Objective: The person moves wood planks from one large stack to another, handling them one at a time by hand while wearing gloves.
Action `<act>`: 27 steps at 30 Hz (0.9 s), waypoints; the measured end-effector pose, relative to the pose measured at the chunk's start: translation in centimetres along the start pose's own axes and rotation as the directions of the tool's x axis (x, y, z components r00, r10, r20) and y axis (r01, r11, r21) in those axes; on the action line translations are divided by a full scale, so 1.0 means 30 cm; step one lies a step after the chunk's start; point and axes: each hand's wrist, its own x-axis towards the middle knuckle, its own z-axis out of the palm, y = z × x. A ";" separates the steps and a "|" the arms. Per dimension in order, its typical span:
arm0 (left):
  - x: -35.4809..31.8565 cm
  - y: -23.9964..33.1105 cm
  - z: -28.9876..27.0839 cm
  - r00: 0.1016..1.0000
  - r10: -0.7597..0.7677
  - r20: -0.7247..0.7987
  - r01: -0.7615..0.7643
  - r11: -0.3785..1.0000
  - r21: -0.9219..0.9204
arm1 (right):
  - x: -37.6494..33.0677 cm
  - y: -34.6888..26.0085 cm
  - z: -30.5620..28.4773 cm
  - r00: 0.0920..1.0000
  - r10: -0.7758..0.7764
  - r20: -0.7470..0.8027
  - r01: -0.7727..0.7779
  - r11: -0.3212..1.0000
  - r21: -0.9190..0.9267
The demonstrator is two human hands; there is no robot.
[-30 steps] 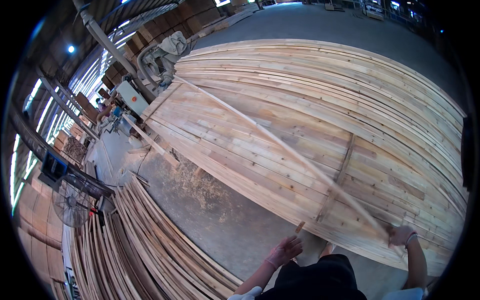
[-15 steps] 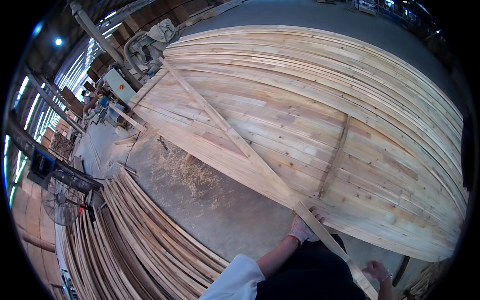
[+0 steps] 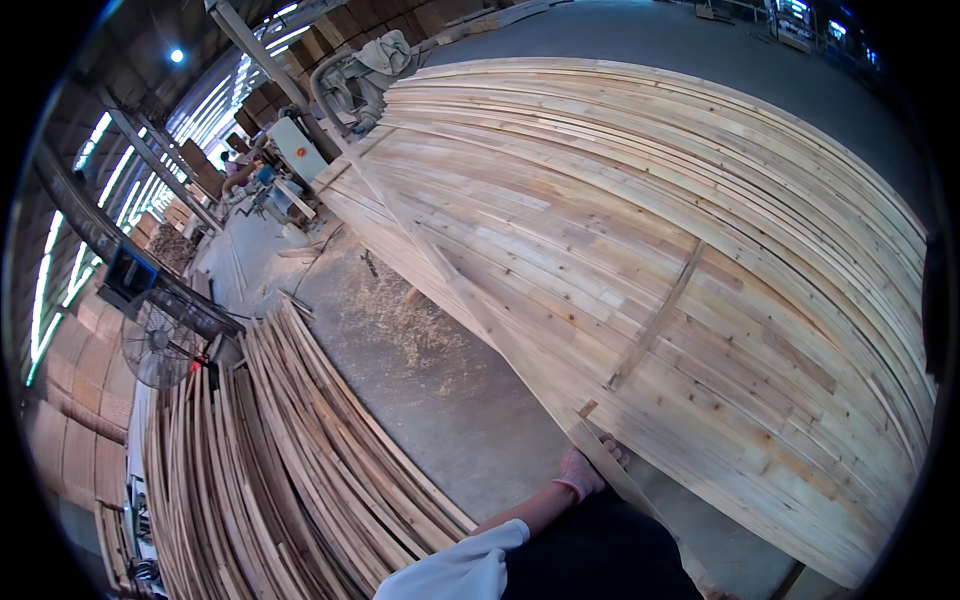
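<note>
My left hand (image 3: pixel 586 472), in a light work glove, is closed around a long, narrow wooden board (image 3: pixel 540 385). The board slants from beside my body up and left, across the near edge of a broad layer of pale planks (image 3: pixel 600 250). Motion smears it slightly. At the bottom edge, by the board's near end, only a sliver of what looks like my right hand (image 3: pixel 716 594) shows; its fingers are hidden. A short crosswise strip (image 3: pixel 658 315) lies on the planks.
Many long wooden strips (image 3: pixel 300 460) are piled at the lower left, near a round fan (image 3: pixel 160 340). Sawdust (image 3: pixel 400 320) covers part of the floor. Beyond the planks' far left end stand a grey control box (image 3: pixel 297 150) and machinery (image 3: pixel 350 90).
My view has turned, so the surroundings sit further right. My left hand still grips the board, now lower and slightly left. My right hand has dropped almost out of the picture.
</note>
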 end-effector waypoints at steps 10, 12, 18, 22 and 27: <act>0.045 -0.153 -0.135 0.996 0.047 -0.077 -0.052 0.997 -0.065 | 0.174 0.216 0.068 0.984 -0.137 -0.113 0.140 0.990 0.023; 0.028 -0.171 -0.135 0.991 0.069 -0.111 -0.076 0.995 -0.066 | 0.203 0.280 0.099 0.976 -0.174 -0.133 0.178 0.984 0.023; 0.036 -0.212 -0.187 0.991 0.077 -0.113 -0.090 0.989 -0.115 | 0.294 0.505 0.222 0.925 -0.310 -0.221 0.315 0.949 -0.013; 0.047 -0.202 -0.264 0.992 0.127 -0.024 -0.128 0.989 -0.072 | 0.332 0.574 0.245 0.855 -0.435 -0.283 0.490 0.857 0.161; 0.057 -0.198 -0.329 0.943 0.249 -0.219 -0.255 0.967 0.003 | 0.382 0.280 0.069 0.918 -0.394 -0.040 0.394 0.897 0.200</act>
